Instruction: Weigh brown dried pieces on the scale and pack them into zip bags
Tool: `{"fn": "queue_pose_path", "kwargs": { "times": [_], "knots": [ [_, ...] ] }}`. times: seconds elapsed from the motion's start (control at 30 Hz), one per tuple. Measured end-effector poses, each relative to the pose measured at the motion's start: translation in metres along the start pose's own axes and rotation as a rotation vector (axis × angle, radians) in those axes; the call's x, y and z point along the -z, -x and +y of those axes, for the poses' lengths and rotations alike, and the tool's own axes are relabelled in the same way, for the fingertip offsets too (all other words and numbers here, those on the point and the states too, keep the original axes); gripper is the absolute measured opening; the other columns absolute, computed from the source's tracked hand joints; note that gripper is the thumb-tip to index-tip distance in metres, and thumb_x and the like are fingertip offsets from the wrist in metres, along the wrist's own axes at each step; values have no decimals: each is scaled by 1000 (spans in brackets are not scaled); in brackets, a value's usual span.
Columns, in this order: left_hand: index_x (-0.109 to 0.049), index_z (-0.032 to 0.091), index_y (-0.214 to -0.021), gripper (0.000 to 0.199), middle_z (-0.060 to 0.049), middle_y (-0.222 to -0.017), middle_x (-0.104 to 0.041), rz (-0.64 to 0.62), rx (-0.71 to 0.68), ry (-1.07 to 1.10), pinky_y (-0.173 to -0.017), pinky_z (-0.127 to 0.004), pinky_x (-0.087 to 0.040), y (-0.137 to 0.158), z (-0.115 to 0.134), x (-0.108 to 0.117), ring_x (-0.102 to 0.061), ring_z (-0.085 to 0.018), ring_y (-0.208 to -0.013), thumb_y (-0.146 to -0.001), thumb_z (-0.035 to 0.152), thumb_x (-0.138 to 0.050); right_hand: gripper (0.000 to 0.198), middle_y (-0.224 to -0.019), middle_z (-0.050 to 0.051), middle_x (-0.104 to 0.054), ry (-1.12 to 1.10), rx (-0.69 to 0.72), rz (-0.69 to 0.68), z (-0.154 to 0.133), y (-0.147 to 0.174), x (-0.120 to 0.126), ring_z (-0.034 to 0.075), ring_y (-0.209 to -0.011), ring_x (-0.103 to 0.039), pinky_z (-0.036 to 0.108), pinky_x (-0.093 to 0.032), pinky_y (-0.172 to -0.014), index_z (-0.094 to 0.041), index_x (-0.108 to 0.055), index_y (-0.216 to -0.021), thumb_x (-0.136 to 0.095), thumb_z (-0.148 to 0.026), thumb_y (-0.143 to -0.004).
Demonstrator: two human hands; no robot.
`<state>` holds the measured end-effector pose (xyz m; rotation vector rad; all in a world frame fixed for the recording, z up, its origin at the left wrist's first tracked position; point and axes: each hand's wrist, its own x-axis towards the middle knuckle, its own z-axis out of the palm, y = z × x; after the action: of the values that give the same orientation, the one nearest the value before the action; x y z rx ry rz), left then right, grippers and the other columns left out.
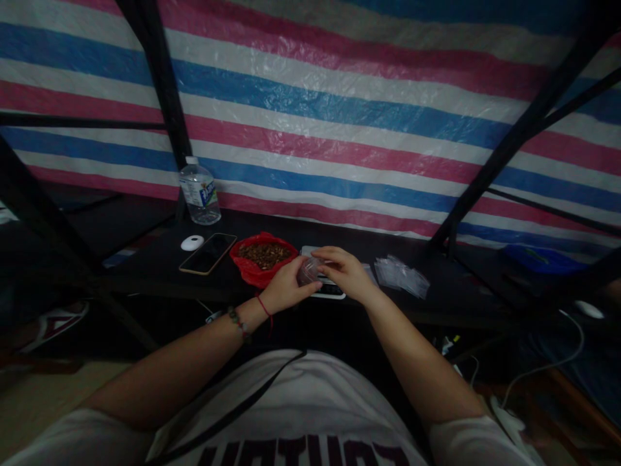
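My left hand (285, 286) has its thumb and fingers curled round a small, rounded, clear plastic item (308, 272); whether it is a bag or a cup I cannot make out. From the other side, the fingertips of my right hand (348, 273) close on its edge. Both hands are over a white digital scale (334, 296), partly hidden under them. Just left of the hands, a red plastic bag (239, 264) lies spread open, with brown dried bits (264, 254) heaped inside. Several small clear plastic bags (400, 276) lie to the right of my right hand.
A phone (208, 253), a white round device (193, 243) and a clear water bottle (200, 194) stand at the left on the dark table (310, 228). Dark metal posts (162, 84) rise on both sides, before a striped plastic sheet (330, 129). A blue item (541, 257) lies far right.
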<state>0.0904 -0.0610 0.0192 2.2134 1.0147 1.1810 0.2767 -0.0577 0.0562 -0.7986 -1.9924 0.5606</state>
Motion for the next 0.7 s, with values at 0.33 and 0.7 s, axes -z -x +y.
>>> {"fn": "queue_pose_path", "kwargs": {
  "times": [0.33,0.7],
  "knots": [
    [-58,18,-100,32,-4,-91,-67,79,103,-11,-75,-31,-49,-7,-3,11,-64,-19,-80,-72,34,-63,46,-106,7,-59,-19,-96,-63,2,1,5,15,-87,-61,28,-53,-76,-23,-63,-118,-70,-22,-72],
    [-62,20,-93,37,-3,-84,-68,235,418,-308,-67,-28,-47,-32,-60,103,-63,-20,-76,-72,50,-60,41,-104,6,-66,57,-261,-32,48,-38,-26,15,-87,-63,29,-51,-80,-16,-61,-108,-67,-16,-68]
  ]
}}
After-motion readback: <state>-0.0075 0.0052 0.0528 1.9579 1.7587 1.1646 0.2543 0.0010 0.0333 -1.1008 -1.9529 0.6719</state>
